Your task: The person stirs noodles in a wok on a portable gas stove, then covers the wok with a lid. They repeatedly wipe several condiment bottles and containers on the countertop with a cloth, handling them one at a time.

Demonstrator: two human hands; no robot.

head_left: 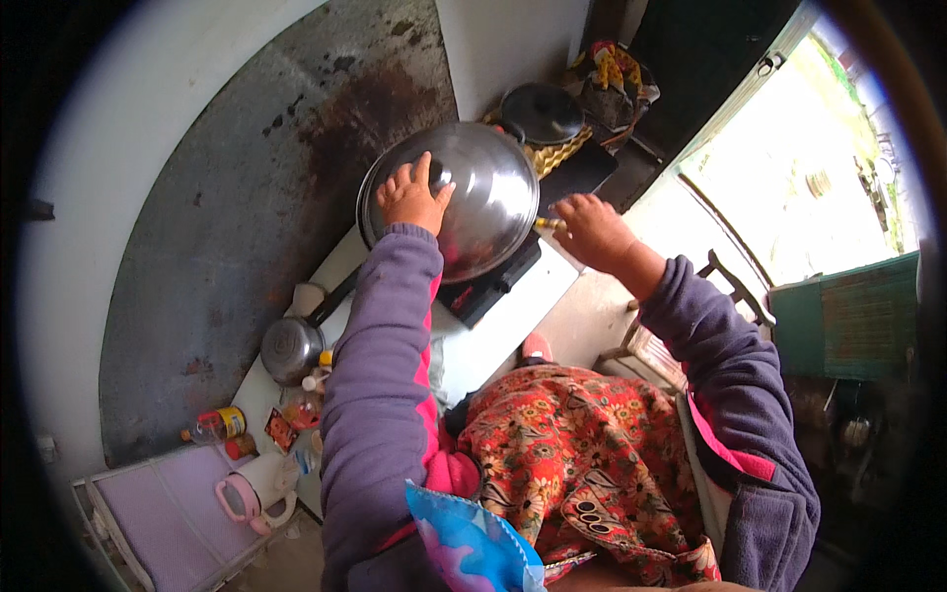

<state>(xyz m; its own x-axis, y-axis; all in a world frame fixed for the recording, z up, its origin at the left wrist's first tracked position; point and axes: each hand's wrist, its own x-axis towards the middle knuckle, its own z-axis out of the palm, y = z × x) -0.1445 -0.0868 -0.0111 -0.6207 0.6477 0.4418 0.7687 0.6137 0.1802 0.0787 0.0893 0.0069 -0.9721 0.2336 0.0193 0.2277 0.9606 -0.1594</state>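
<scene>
A large domed metal lid (481,214) covers a pan on a black stove (503,285). My left hand (414,196) lies on the lid beside its dark knob (438,174), fingers spread. At the lid's right edge my right hand (595,233) is curled around a yellowish handle (547,223); what the handle belongs to is hidden. A dark pan handle (336,300) sticks out at the lower left, partly behind my left sleeve.
A small metal pot (292,351), bottles (222,424) and a pink-and-white kettle (255,492) stand at the left. Behind the lid are a black pan (542,113) and a yellow tray (562,154). A wooden chair (651,348) stands at the right, near an open doorway.
</scene>
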